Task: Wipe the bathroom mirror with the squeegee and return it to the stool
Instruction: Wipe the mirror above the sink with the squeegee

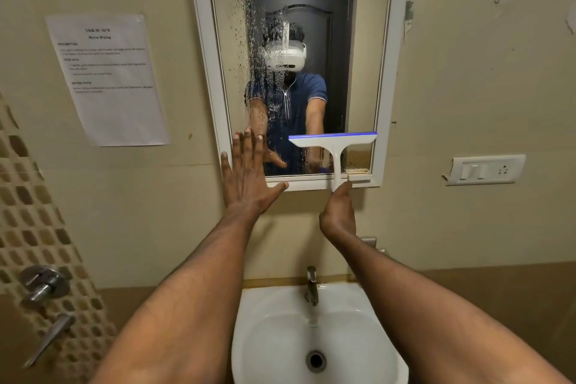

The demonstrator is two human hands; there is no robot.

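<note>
The white-framed bathroom mirror [367, 40] hangs on the wall above the sink. Water droplets cover its left-centre part; the right part looks clean. A white squeegee [335, 146] with a blue blade lies flat against the lower right of the glass, blade edge up. My right hand [338, 212] grips the bottom end of its handle, just under the mirror's lower frame. My left hand [246, 174] is spread flat, fingers apart, pressing on the mirror's lower left corner and frame. The stool is out of sight.
A white sink [274, 337] with a metal tap [311, 285] sits directly below. A printed paper sheet [109, 78] is taped to the wall at left. A switch and socket plate [486, 169] is at right. Metal shower valves [43, 285] stick out at lower left.
</note>
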